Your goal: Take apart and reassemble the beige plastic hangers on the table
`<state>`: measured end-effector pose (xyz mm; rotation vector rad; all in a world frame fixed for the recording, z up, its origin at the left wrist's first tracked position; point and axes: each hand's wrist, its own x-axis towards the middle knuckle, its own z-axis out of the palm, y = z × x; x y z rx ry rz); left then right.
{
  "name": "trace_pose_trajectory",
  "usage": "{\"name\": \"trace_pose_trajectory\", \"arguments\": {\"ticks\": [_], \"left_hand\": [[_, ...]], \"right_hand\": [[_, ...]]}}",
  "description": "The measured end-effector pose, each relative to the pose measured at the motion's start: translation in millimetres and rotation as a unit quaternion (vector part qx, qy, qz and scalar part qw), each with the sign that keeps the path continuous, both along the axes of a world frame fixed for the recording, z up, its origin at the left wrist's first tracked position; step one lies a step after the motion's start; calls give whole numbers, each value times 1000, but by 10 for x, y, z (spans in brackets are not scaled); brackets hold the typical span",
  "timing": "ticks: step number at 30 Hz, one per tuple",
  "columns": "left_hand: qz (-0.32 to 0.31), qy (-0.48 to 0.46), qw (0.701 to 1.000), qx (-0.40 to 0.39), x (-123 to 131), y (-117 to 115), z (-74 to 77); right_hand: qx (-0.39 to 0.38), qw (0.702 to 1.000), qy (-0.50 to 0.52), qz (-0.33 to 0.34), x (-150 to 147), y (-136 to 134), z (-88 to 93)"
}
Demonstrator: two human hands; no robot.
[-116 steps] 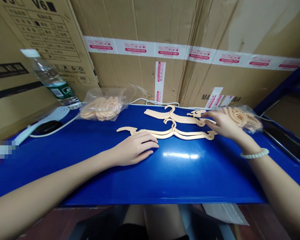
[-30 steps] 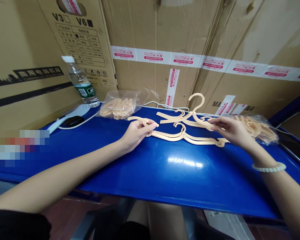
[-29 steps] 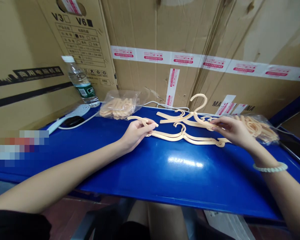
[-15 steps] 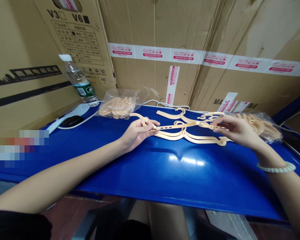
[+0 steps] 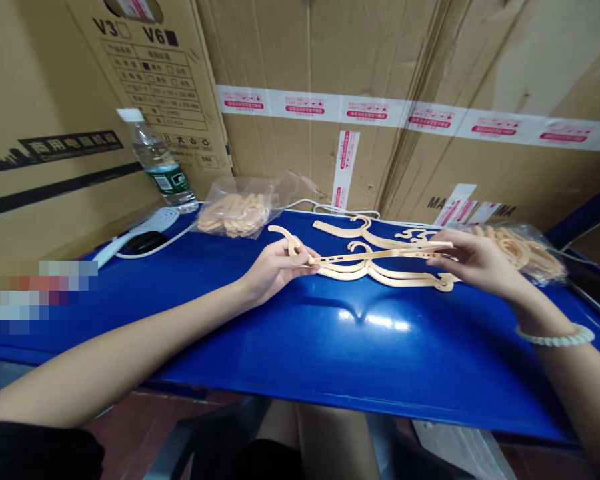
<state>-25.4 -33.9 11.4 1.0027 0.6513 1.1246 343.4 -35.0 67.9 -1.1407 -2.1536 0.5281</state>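
Peach plastic hanger (image 5: 375, 253) sits edge-on at frame centre, just above the blue tabletop (image 5: 330, 347); left hand (image 5: 275, 267) and right hand (image 5: 473, 263) each pinch one end in a closed fingertip grip, seemingly to keep it level and clear of the loose hangers (image 5: 380, 275) lying beneath.

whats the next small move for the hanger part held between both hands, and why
Probably push the slotted hanger bar leftward into the curved hook piece: the left hand pinches both where their ends meet, the right hand steadies the bar's far end, and it is held above the hangers on the table.
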Motion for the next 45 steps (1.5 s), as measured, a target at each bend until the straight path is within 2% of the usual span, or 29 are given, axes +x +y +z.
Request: {"name": "trace_pose_trajectory", "arguments": {"ticks": [9,14,21,27,30,33,40,45], "left_hand": [[45,25,998,25,-4,16,-54],[84,31,995,41,6,-7,-38],[117,49,990,56,-3,-4,-55],[157,65,981,88,12,-12,-85],[153,57,982,93,22,-19,-69],[148,19,986,75,8,-10,-27],[44,-17,999,3,7,-39,23],[28,-36,999,-25,3,-46,43]], "right_hand": [[-7,999,-31,1,-32,-31,1],[-62,998,-20,13,-77,-81,-26],[-63,998,-6,21,-149,-127,-2],[-111,994,3,24,-265,-189,5],[-120,992,6,27,-296,-217,16],[-96,995,15,21,-241,-220,49],[-50,998,10,24,-122,-185,114],[-17,1000,-8,20,-65,-147,92]]}}
